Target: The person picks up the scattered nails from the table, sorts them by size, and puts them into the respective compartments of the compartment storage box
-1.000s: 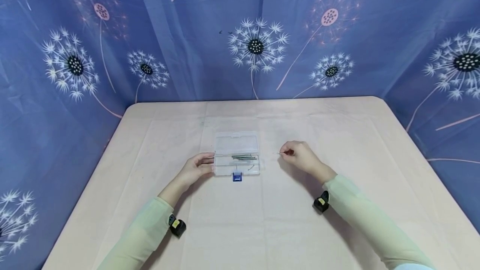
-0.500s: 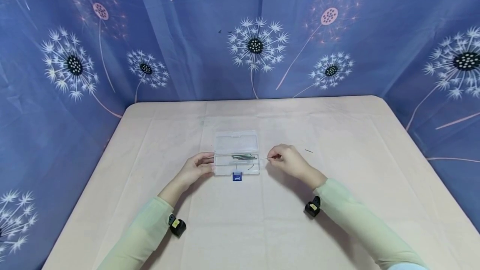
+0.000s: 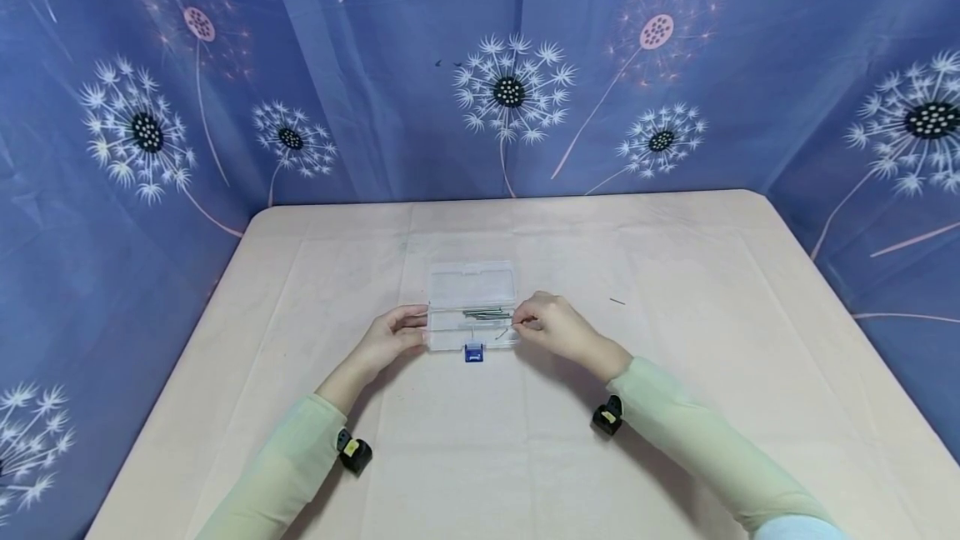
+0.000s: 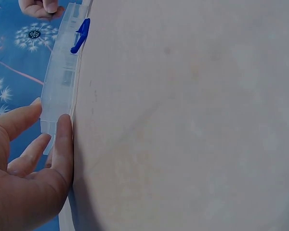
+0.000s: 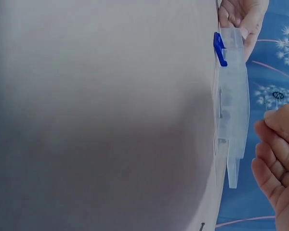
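Note:
A clear plastic box (image 3: 437,319) with a blue latch (image 3: 474,353) lies on the table with its lid (image 3: 472,283) folded back. Several dark nails (image 3: 487,313) lie in its rear compartment, and a smaller one is in the front compartment. My left hand (image 3: 384,343) holds the box's left end, thumb and fingers spread across it. At the right end, my right hand (image 3: 564,330) pinches a thin nail (image 5: 266,103) between thumb and fingertip, above the box's rim. Most of that nail is hidden by the fingers.
A single nail (image 3: 617,302) lies on the pale cloth-covered table (image 3: 450,457) to the right of my right hand. Blue curtain (image 3: 405,65) with dandelion prints encloses the table at the back and sides.
My right hand has moved left to the box's right end, carrying the thin nail. The loose nail on the table came into sight behind it. My left hand and the box stay put.

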`<state>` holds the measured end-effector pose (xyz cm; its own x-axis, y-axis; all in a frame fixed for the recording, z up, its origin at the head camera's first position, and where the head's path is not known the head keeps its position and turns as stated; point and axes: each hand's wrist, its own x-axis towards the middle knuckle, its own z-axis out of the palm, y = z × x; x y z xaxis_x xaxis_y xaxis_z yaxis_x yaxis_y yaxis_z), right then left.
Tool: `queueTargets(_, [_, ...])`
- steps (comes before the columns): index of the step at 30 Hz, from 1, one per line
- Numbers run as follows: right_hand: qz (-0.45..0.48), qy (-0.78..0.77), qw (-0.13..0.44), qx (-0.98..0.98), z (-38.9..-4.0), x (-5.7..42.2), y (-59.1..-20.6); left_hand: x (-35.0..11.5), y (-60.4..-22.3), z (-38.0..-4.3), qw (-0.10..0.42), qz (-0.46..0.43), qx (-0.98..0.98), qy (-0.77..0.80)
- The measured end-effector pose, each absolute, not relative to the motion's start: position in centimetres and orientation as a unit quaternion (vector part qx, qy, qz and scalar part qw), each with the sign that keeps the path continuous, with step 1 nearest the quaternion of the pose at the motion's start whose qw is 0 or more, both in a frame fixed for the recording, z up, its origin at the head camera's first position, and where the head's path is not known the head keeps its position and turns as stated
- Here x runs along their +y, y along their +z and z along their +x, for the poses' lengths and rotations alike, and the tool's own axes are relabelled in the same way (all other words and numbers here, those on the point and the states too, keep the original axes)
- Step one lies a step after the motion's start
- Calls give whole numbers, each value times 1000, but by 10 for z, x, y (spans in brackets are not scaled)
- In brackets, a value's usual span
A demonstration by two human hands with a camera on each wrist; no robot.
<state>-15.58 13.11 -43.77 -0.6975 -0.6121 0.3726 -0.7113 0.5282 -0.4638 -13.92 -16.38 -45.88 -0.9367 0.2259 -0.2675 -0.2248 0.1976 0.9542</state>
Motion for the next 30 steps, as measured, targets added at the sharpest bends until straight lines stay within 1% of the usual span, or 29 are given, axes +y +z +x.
queueTargets(7, [394,284,67,-872,-154,127,-437,-164,-461,-139,181,-7,750,636])
queueTargets(16, [379,294,53,-876,-160,141,-440,-163,-458,-139,179,-9,756,629])
queueTargets(25, [345,286,78,-891,-169,159,-441,-165,-459,-139,177,-5,757,628])
queueTargets(30, [314,269,72,-908,-172,167,-442,-164,-459,-139,176,-3,760,625])
